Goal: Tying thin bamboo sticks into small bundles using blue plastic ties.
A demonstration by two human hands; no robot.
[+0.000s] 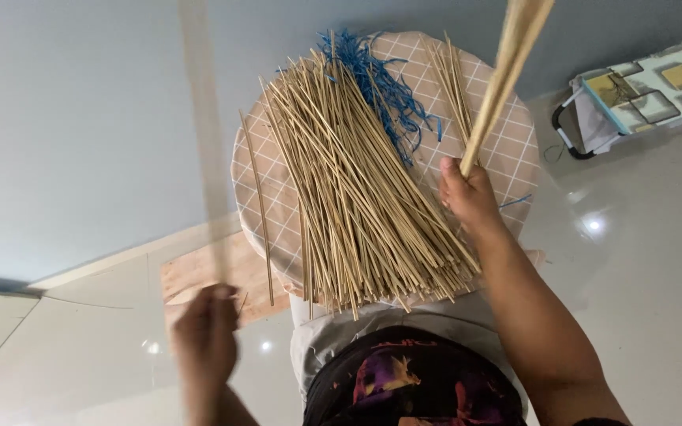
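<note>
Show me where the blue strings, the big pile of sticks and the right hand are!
blue strings (388, 91), head view, middle of the tangle.
pile of sticks (349, 189), head view, centre of the heap.
right hand (467, 193), head view, back of the hand.

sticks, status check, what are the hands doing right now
Right hand shut on a bunch of sticks. Left hand shut on one blurred stick. Big pile of sticks on round stool; blue string behind.

Sticks heaped on a round stool.
Pile of thin sticks (357, 205) across stool top (507, 150), cord strands (384, 91) behind them, smaller bundle (453, 87) to the right, folded frame (641, 95) on floor far right.
</note>
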